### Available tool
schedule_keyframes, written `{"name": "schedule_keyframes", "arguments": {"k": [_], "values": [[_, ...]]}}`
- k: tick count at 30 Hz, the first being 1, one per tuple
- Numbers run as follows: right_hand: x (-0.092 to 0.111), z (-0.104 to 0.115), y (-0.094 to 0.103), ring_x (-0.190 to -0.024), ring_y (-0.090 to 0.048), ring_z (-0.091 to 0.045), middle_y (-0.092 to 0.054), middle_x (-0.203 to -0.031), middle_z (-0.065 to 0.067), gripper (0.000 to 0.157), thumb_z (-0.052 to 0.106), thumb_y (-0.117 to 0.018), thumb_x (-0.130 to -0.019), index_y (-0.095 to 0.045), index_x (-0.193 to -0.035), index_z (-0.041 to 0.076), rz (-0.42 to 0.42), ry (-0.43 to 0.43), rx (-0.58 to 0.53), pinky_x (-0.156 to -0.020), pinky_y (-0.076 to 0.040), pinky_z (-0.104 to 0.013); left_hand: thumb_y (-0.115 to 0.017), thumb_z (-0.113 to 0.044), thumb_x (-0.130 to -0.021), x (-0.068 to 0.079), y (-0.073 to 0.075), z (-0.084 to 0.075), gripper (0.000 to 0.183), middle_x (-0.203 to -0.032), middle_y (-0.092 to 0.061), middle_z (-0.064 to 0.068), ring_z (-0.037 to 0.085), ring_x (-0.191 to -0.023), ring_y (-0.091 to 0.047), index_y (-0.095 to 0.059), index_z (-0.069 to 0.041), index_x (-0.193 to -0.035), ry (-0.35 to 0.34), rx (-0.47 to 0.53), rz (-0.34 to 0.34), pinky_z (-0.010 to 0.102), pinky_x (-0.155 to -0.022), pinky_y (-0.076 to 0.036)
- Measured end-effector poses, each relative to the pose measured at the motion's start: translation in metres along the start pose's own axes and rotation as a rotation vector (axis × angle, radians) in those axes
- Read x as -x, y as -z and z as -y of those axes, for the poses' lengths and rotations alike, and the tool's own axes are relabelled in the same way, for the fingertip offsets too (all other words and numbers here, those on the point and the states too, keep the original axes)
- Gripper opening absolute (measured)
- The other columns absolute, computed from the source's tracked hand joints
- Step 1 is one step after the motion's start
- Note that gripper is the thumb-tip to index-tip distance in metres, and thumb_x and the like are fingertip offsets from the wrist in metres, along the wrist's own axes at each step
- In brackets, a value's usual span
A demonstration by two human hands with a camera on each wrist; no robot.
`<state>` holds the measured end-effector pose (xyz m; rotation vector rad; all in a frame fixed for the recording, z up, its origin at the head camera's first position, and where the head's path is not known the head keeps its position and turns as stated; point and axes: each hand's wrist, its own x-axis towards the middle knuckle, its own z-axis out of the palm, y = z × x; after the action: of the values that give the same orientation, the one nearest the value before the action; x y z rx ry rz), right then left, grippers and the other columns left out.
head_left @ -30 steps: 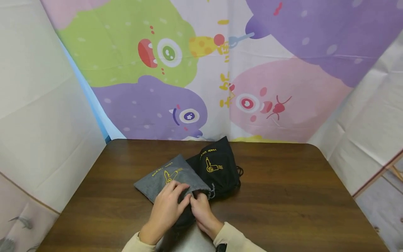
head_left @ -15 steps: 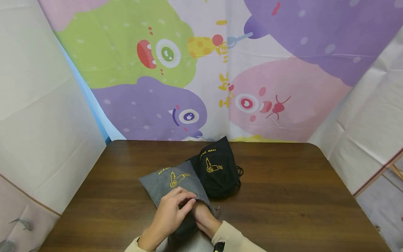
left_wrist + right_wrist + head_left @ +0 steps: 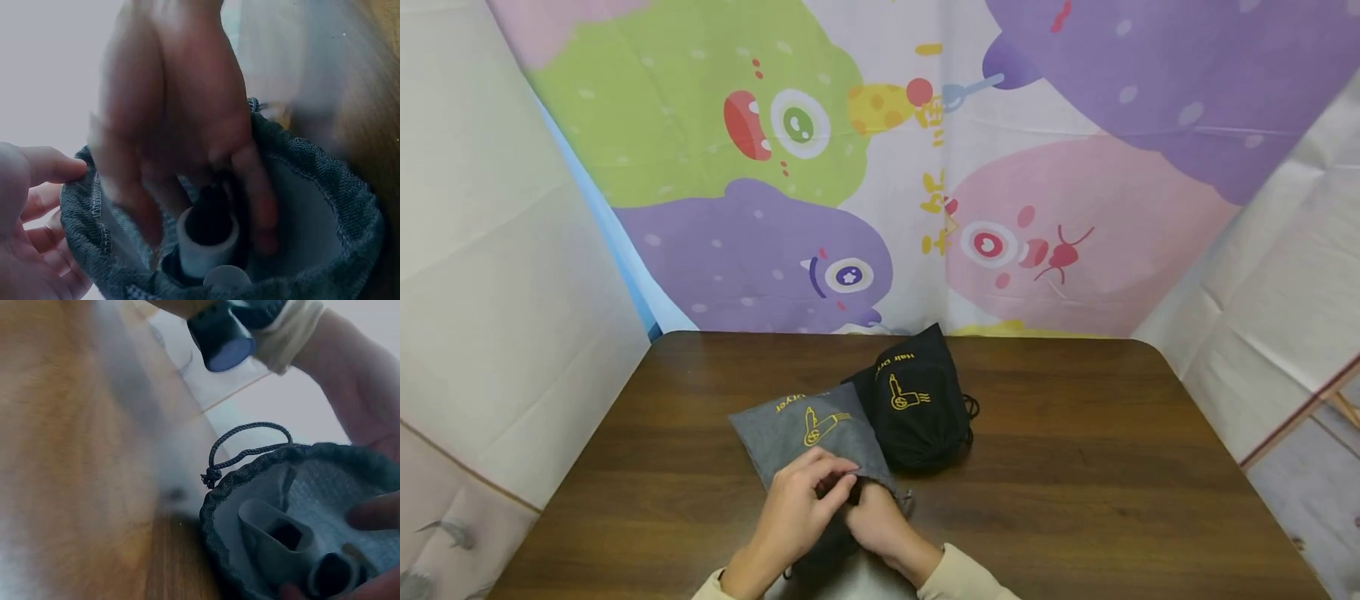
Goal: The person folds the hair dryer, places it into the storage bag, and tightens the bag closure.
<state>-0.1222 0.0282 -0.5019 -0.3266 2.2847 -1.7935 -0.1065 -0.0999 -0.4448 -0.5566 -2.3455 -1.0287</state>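
A grey drawstring pouch [image 3: 820, 421] printed with a yellow hair dryer lies near the table's front edge, its mouth toward the person. My left hand [image 3: 793, 508] pinches the pouch's rim and keeps it spread. My right hand [image 3: 880, 521] reaches into the mouth; its fingertips are hidden from the head view. In the left wrist view, its fingers hang spread on both sides of a white tube-like part [image 3: 209, 256] inside. The right wrist view shows a pale flat nozzle [image 3: 275, 550] and a dark round tube end [image 3: 331, 575] in the pouch.
A full black pouch [image 3: 917, 417] with the same hair dryer print lies just behind and right of the grey one, touching it. Both rest on a brown wooden table [image 3: 1075, 467]. A cartoon-printed cloth [image 3: 910, 167] hangs behind the far edge.
The grey pouch has turned clockwise and its far end has shifted right. My right hand went deeper into the mouth, then drew back slightly. My left hand stays at the rim.
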Motion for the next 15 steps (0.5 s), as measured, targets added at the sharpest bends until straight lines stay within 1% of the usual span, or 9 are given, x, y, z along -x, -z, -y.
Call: {"name": "schedule_keyframes", "arguments": {"k": [2,3,5,6,8,10,12,13,15], "values": [[0.009,0.012,0.006,-0.127,-0.052,-0.030,-0.058,-0.132,-0.016,0.046,0.014,-0.063,-0.089,-0.051,-0.131,-0.004,0.049,-0.002,0.077,-0.106,-0.041,-0.047,-0.079,-0.004,-0.075,0.000,0.001,0.000,0.016,-0.076,-0.063,-0.011,-0.004,-0.063,-0.050,-0.076,-0.016,-0.085,0.013,-0.003,0.010,0.011,-0.058,-0.042],[0.013,0.015,0.009,-0.128,-0.051,-0.030,-0.057,-0.134,-0.017,0.050,0.013,-0.064,-0.089,-0.049,-0.133,-0.004,0.072,0.013,0.112,-0.107,-0.040,-0.047,-0.079,-0.004,-0.075,0.000,0.001,0.000,0.016,-0.077,-0.063,-0.011,-0.004,-0.064,-0.050,-0.075,-0.016,-0.085,0.019,-0.005,0.015,0.011,-0.058,-0.042],[0.020,0.020,0.015,-0.124,-0.054,-0.031,-0.056,-0.134,-0.019,0.053,0.014,-0.064,-0.088,-0.047,-0.134,-0.006,0.115,0.030,0.155,-0.102,-0.045,-0.042,-0.079,-0.005,-0.076,-0.001,0.001,0.000,0.015,-0.077,-0.063,-0.011,-0.004,-0.063,-0.050,-0.075,-0.017,-0.085,0.030,-0.005,0.022,0.012,-0.058,-0.042],[0.023,0.021,0.019,-0.124,-0.054,-0.031,-0.055,-0.136,-0.020,0.057,0.015,-0.066,-0.086,-0.046,-0.136,-0.006,0.135,0.022,0.160,-0.100,-0.047,-0.042,-0.079,-0.005,-0.076,-0.001,0.001,0.000,0.015,-0.077,-0.063,-0.012,-0.005,-0.063,-0.050,-0.075,-0.017,-0.085,0.038,-0.003,0.026,0.012,-0.057,-0.042],[0.027,0.024,0.027,-0.119,-0.058,-0.034,-0.054,-0.136,-0.023,0.059,0.015,-0.066,-0.087,-0.044,-0.137,-0.008,0.181,0.025,0.158,-0.094,-0.052,-0.039,-0.079,-0.005,-0.076,-0.001,0.001,0.000,0.014,-0.076,-0.062,-0.012,-0.005,-0.062,-0.048,-0.076,-0.017,-0.085,0.053,-0.005,0.032,0.013,-0.057,-0.042],[0.031,0.028,0.037,-0.114,-0.061,-0.036,-0.053,-0.136,-0.025,0.057,0.015,-0.067,-0.089,-0.046,-0.137,-0.008,0.231,0.009,0.150,-0.087,-0.055,-0.038,-0.079,-0.004,-0.076,-0.001,0.000,0.000,0.015,-0.075,-0.061,-0.012,-0.006,-0.062,-0.047,-0.076,-0.016,-0.084,0.066,-0.004,0.038,0.013,-0.055,-0.042],[0.033,0.031,0.048,-0.113,-0.062,-0.033,-0.057,-0.133,-0.023,0.052,0.016,-0.067,-0.090,-0.050,-0.134,-0.007,0.281,0.008,0.156,-0.085,-0.056,-0.035,-0.079,-0.003,-0.075,0.000,0.000,-0.001,0.015,-0.074,-0.060,-0.013,-0.007,-0.061,-0.045,-0.076,-0.016,-0.083,0.080,-0.001,0.044,0.014,-0.054,-0.041],[0.034,0.032,0.052,-0.105,-0.065,-0.030,-0.061,-0.128,-0.022,0.047,0.016,-0.066,-0.091,-0.055,-0.130,-0.006,0.305,0.006,0.152,-0.080,-0.057,-0.032,-0.079,-0.003,-0.075,0.001,-0.001,-0.001,0.016,-0.074,-0.059,-0.014,-0.007,-0.061,-0.044,-0.075,-0.015,-0.083,0.087,0.003,0.048,0.014,-0.053,-0.040],[0.035,0.032,0.061,-0.091,-0.066,-0.017,-0.068,-0.112,-0.015,0.032,0.017,-0.066,-0.091,-0.065,-0.117,-0.003,0.325,0.028,0.166,-0.073,-0.054,-0.024,-0.079,-0.002,-0.074,0.002,-0.001,-0.001,0.016,-0.073,-0.058,-0.015,-0.007,-0.061,-0.044,-0.075,-0.016,-0.082,0.097,0.010,0.054,0.014,-0.053,-0.040]]}}
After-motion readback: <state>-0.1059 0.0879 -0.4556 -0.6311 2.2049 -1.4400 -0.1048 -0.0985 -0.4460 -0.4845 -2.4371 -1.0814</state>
